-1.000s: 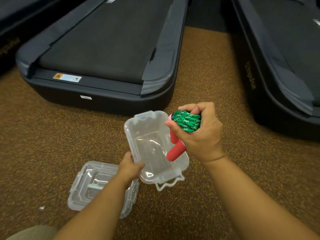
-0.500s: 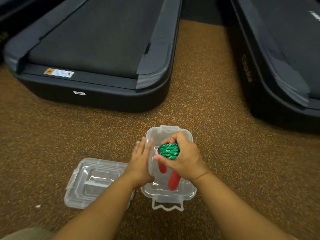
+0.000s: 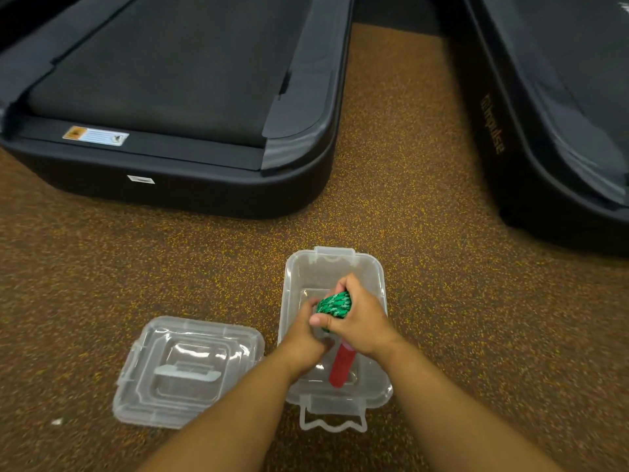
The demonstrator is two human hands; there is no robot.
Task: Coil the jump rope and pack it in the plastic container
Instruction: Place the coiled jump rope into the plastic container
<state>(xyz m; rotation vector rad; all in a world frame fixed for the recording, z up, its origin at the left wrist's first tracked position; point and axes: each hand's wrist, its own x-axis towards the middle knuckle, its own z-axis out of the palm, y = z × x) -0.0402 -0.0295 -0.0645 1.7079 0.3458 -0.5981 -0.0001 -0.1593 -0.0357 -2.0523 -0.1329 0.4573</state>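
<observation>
On the speckled floor stands the plastic container (image 3: 335,264); inside it the right hand (image 3: 360,321) grips the coiled jump rope (image 3: 334,304), while the left hand (image 3: 304,338) also touches the rope, its grip unclear.

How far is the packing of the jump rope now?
Done: the green rope is coiled. In hand: the right hand grips the coil inside the open container, the left hand beside it. Left: release it and fit the lid, lying alongside.
</observation>
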